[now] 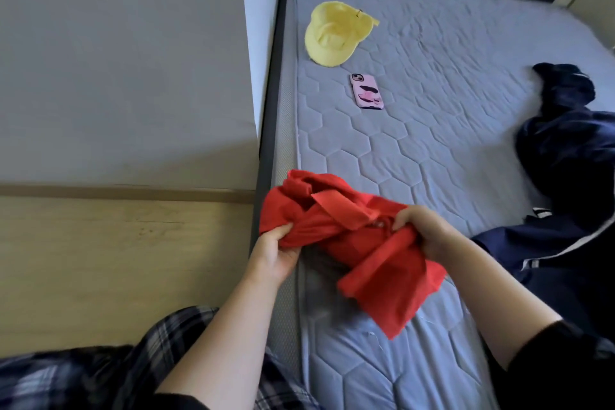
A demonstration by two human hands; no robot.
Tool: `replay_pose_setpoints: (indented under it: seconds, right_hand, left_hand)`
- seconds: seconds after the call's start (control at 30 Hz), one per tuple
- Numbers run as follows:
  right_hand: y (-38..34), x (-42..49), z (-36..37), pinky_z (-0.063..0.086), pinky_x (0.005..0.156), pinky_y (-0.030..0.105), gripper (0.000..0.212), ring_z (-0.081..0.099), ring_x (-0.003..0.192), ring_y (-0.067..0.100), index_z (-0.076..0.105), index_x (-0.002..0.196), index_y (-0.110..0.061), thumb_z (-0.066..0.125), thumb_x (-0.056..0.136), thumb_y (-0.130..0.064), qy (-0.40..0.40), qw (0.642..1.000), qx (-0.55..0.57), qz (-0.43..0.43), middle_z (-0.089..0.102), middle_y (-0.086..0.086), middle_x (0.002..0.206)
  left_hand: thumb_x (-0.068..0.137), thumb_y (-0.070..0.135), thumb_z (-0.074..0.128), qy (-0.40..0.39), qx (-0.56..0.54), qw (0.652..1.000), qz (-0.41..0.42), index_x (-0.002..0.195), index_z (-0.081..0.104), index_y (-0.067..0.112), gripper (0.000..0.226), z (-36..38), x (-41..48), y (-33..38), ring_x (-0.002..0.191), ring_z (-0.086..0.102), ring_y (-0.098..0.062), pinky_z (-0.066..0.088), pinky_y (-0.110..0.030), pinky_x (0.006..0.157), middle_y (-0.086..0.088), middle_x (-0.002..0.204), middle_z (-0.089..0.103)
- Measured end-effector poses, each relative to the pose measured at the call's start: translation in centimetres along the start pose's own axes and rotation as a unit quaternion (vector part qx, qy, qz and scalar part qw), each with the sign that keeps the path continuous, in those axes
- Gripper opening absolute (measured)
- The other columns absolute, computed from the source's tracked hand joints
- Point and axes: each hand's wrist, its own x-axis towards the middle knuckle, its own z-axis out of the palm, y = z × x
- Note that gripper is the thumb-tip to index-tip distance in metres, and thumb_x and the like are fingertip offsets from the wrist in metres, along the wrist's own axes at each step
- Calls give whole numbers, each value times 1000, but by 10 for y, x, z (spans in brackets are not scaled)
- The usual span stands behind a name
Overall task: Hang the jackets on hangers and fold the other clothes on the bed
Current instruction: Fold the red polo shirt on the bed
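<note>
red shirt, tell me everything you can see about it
The red shirt is bright, matte cloth with a flat collar and a button placket, like a polo. It is bunched and crumpled, not yet folded, held over the near left edge of the quilted mattress. The left hand grips one bunched end; the right hand pinches the cloth by the placket. A loose flap hangs toward the person.

Two hands point(273, 253) point(426, 230), one red shirt point(376, 263), one yellow cap point(332, 36), one phone point(367, 91)
</note>
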Motion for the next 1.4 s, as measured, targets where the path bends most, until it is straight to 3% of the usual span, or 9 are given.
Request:
replay_pose_setpoints:
  seconds: [0.13,0.23,0.47,0.6,0.87,0.97,1.07,1.27,1.4]
  right_hand:
    - [-2,14,-42,32,46,19,30,39,54,20,68,90,0,47,70,8,308,946,49,-92,49,4,57]
    - [4,23,-54,44,78,30,43,59,93,29,60,120,-5,48,79,0,367,913,-105,-147,64,13,105]
    - [-2,18,2,26,107,36,60,39,128,34,47,135,-3,63,78,-8,241,814,-397,-350,46,17,136]
    - [2,20,34,22,115,38,71,30,140,27,37,144,-12,69,82,-23,101,808,-477,-331,35,11,150]
    - [-7,27,53,21,111,20,77,23,145,20,40,144,-26,56,77,8,-62,860,-404,-307,19,8,158]
    - [-6,31,48,32,106,20,79,45,130,16,38,144,-22,64,75,5,-137,830,-463,-280,43,3,144]
    - [1,35,44,44,94,23,48,61,106,11,62,124,-19,70,79,-7,-83,835,-459,-292,67,-1,116]
    - [13,33,39,39,70,14,12,59,69,-11,68,74,-28,69,83,-20,-42,880,-367,-298,66,-24,70]
    - [12,28,39,48,76,27,40,66,80,15,55,126,-27,61,88,-15,-40,883,-368,-289,72,-1,85]
  left_hand:
    - [101,14,37,-48,-21,999,-8,82,72,0,43,1,-4,4,64,72,-21,58,-36,62,-16,75,73]
    - [101,31,36,-58,9,998,-21,86,78,6,51,-3,-1,7,83,72,-22,54,-41,78,-13,97,74]
    - [91,8,59,100,153,975,125,122,55,7,31,-12,10,3,92,62,-26,56,-32,69,-20,113,62]
    - [86,-14,52,89,271,946,158,136,45,3,53,-8,6,-1,111,59,-33,48,-40,94,-20,125,59]
    - [81,-14,27,-18,245,969,0,68,67,2,46,-7,-12,3,46,64,-17,51,-19,45,-9,54,66]
    - [85,-8,28,-12,216,976,1,42,64,4,58,-8,-14,3,39,60,-15,46,-16,40,-8,45,60]
    - [90,1,43,41,233,971,34,71,73,7,36,-5,-11,1,60,67,-20,52,-18,49,-10,64,70]
    - [84,1,55,193,432,836,277,126,55,11,43,-12,0,2,102,55,-18,43,-29,92,-2,112,55]
    - [92,13,60,59,431,876,208,117,60,13,25,-4,-3,-2,98,61,-11,45,-9,78,0,108,63]
